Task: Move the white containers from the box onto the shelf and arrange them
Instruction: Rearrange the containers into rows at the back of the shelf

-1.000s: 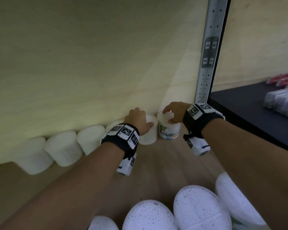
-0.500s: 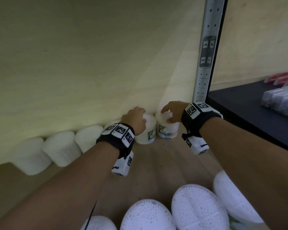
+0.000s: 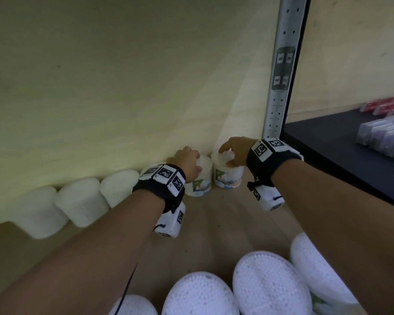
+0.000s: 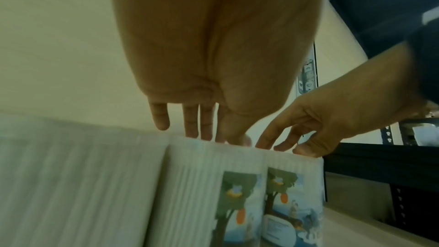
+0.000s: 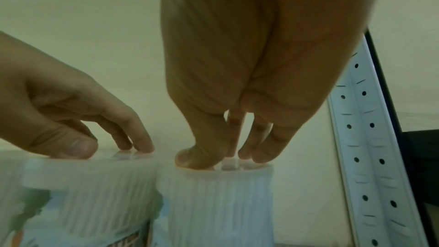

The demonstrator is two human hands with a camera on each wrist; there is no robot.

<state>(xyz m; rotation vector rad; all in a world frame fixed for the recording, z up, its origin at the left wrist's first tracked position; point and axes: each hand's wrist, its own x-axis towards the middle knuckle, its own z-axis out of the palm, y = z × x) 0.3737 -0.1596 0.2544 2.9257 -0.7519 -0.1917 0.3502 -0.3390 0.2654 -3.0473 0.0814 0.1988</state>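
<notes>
White ribbed tubs stand in a row against the shelf's back wall point(image 3: 123, 87). Since a second ago the left tub point(image 3: 200, 180) has turned, its label now facing out like the right tub point(image 3: 229, 176) beside it at 3 o'clock. Left hand point(image 3: 187, 163) and right hand point(image 3: 236, 151) each rest spread fingertips on a lid, gripping nothing. More tubs point(image 3: 198, 294) wait at 6 o'clock.

We see a shop or stockroom: perforated steel upright point(image 3: 280, 64), wooden shelf point(image 3: 225, 219), rows of identical tubs point(image 3: 82, 201), packaged goods point(image 3: 382, 135) adjacent.
</notes>
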